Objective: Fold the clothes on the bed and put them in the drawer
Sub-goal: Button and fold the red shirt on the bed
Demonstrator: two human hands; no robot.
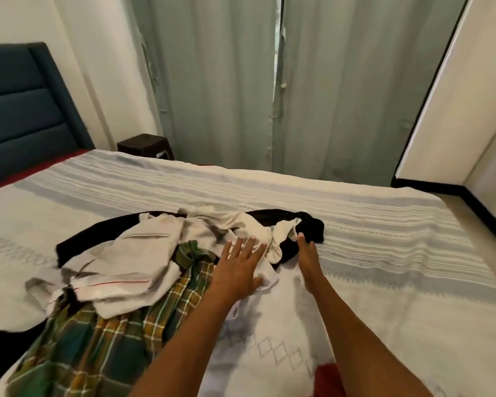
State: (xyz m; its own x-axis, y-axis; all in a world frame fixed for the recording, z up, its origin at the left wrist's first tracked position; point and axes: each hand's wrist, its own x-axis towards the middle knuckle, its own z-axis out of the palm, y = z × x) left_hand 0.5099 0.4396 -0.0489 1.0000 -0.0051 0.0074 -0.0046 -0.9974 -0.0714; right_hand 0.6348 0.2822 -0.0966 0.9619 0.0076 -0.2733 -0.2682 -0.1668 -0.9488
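Our left hand (236,266) lies spread on the soft white garment (132,270); our right hand (305,253) pinches limp black cloth (312,224), best lifted by its edge.

Both my bare forearms reaching forward from bottom edge, nearly parallel, left one angling in from lower left. My left hand (236,267) lying palm down, fingers straight and spread, thumb sticking out to right side. My right hand (307,253) turned edge-on, wrist straight, fingers bunched at tip in pinch; exact finger positions hard to make out. Hands sitting near each other, not touching.
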